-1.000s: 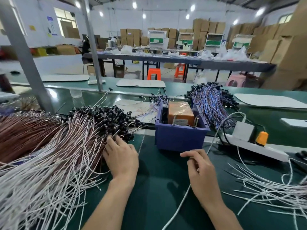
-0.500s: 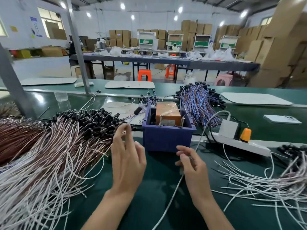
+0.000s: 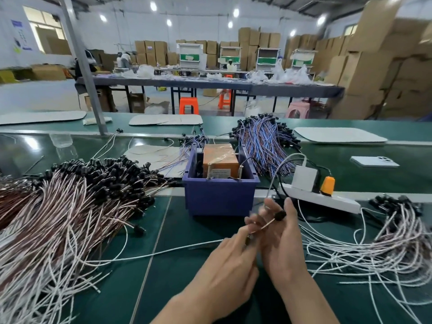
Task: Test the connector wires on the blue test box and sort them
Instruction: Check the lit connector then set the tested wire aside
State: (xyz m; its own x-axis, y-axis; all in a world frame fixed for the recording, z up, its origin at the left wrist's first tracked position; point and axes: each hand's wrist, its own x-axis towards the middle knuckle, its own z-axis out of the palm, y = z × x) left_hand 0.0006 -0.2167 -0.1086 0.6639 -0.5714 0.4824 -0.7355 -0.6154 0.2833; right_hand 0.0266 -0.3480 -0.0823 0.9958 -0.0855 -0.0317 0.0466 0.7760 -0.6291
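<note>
The blue test box [image 3: 219, 197] stands mid-bench with an orange block [image 3: 219, 157] and two metal pins inside. In front of it, to the right, my two hands meet. My left hand [image 3: 224, 267] pinches a white connector wire [image 3: 163, 252] that trails left across the green mat. My right hand [image 3: 284, 244] holds the same wire near its black connector [image 3: 279, 215], which lies across my fingers. A large heap of white and pink connector wires [image 3: 70, 206] lies to the left. A smaller heap [image 3: 385, 244] lies to the right.
A bundle of blue and purple wires [image 3: 264, 141] lies behind the box. To the right are a white power strip [image 3: 339, 203] with an adapter [image 3: 304, 175] and an orange plug [image 3: 327, 183], and a phone [image 3: 374, 161]. A metal post [image 3: 86, 73] rises at back left.
My left hand left the big heap with one wire and swung right to meet my right hand in front of the box. My right hand rose slightly.
</note>
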